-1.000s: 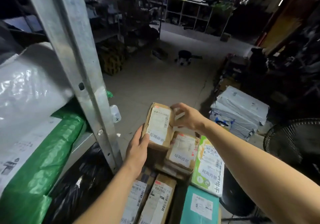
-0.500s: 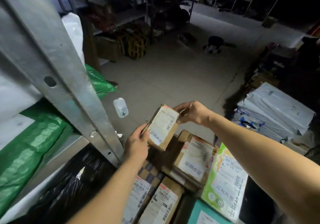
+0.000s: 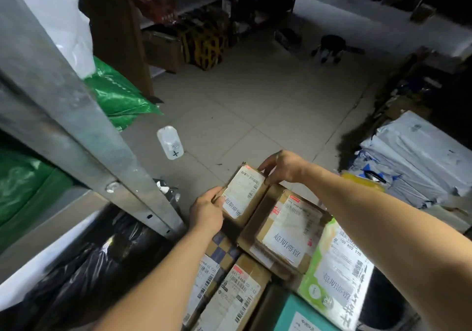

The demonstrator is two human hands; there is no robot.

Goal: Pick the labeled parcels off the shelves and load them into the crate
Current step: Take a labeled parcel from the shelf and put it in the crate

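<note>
A dim storeroom with a pale tiled floor [image 3: 255, 105] and dark racks at the back; a slanted steel shelf post [image 3: 76, 116] fills the left side. Beyond the post, far left of both hands, green bags [image 3: 120, 95] and a black bag [image 3: 84, 261] sit on the shelving, and a small clear bottle [image 3: 170, 142] hangs or lies just past the post.

The left hand [image 3: 207, 210] has its fingers curled round the near-left edge of a small cardboard parcel [image 3: 242, 192], label up. The right hand [image 3: 283, 167] pinches the far-right corner of the same parcel between thumb and fingertips. The parcel sits between the two hands, low over the load and tilted; whether it already rests on what lies beneath cannot be told.

Below and right of the fingers lie five more labelled parcels: a checked box [image 3: 219, 251], a brown box [image 3: 237, 292], a larger brown box [image 3: 286, 231], a green-and-white packet [image 3: 337, 277] and a teal box [image 3: 293, 315]. The crate's walls are not clearly visible.

By my reckoning loading is well under way, this parcel being the sixth. To the far right a stack of grey mailers [image 3: 419, 157] and the bagged goods on the shelves may be left to do.
</note>
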